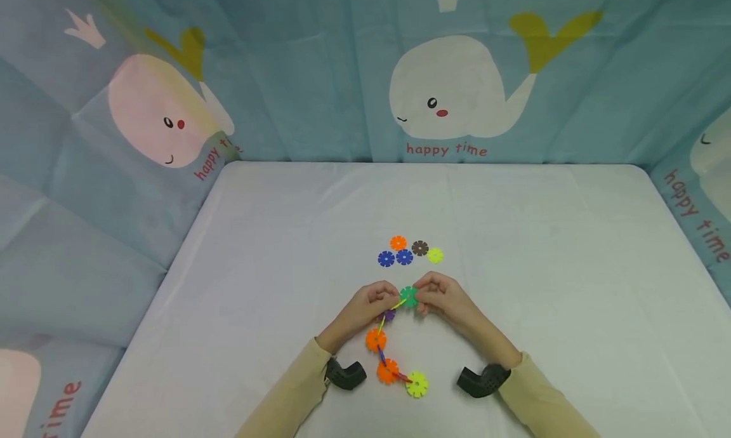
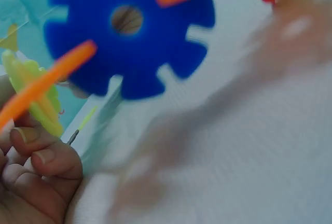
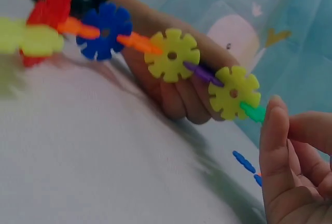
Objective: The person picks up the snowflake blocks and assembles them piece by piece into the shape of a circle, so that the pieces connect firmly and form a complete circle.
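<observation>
A chain of notched plastic snowflake discs hangs between both hands, its lower end near the table. My left hand pinches it at the upper part, by a yellow disc and a purple disc. My right hand pinches the green disc at the top end, which slots into that yellow disc. Lower down come another yellow disc, orange discs, a blue disc, a red disc and a yellow-green end disc. Fingers hide part of the green disc in the right wrist view.
Beyond the hands, loose discs lie flat on the white table: an orange disc, a brown disc, a yellow disc and two blue discs. A blue whale-print curtain surrounds the table.
</observation>
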`<action>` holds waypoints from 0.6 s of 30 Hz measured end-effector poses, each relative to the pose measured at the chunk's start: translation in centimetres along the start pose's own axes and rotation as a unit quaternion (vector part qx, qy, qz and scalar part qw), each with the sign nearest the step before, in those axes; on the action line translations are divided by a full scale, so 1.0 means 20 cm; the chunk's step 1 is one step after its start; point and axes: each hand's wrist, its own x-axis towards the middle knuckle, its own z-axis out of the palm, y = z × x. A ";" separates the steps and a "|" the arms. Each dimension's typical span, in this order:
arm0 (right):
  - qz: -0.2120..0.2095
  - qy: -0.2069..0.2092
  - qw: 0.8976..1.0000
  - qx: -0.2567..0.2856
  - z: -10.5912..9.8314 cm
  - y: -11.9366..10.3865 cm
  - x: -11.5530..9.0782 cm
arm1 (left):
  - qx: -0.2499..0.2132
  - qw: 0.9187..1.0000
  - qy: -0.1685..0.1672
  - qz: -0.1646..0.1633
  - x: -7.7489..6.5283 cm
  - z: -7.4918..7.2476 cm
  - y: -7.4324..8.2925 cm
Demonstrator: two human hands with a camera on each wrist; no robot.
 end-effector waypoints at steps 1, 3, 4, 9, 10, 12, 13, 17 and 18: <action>0.003 -0.008 1.000 -0.001 0.00 0.00 0.01 | 0.003 1.000 0.003 0.003 0.00 0.00 0.00; 0.011 -0.021 1.000 -0.009 -0.01 -0.01 0.02 | 0.011 1.000 0.006 0.011 0.00 0.01 -0.01; 0.017 -0.028 0.999 -0.015 -0.01 -0.01 0.02 | 0.017 1.000 0.008 0.013 -0.01 0.01 -0.01; 0.032 -0.057 0.995 -0.074 -0.01 -0.04 0.06 | 0.039 0.999 0.010 0.023 -0.02 0.01 0.01; 0.025 -0.060 0.993 -0.100 -0.01 -0.05 0.07 | 0.045 0.999 0.010 0.027 -0.02 0.01 0.02; 0.003 -0.041 0.985 -0.169 0.01 -0.11 0.09 | 0.051 0.998 0.011 0.035 -0.02 0.01 0.03; -0.019 -0.017 0.976 -0.217 0.00 -0.13 0.10 | 0.053 0.998 0.012 0.038 -0.02 0.01 0.03; -0.094 0.128 0.857 -0.490 -0.03 -0.17 0.14 | 0.056 0.997 0.019 0.042 -0.02 0.02 0.03; -0.097 0.158 0.818 -0.544 -0.05 -0.15 0.14 | 0.057 0.997 0.021 0.042 -0.02 0.02 0.03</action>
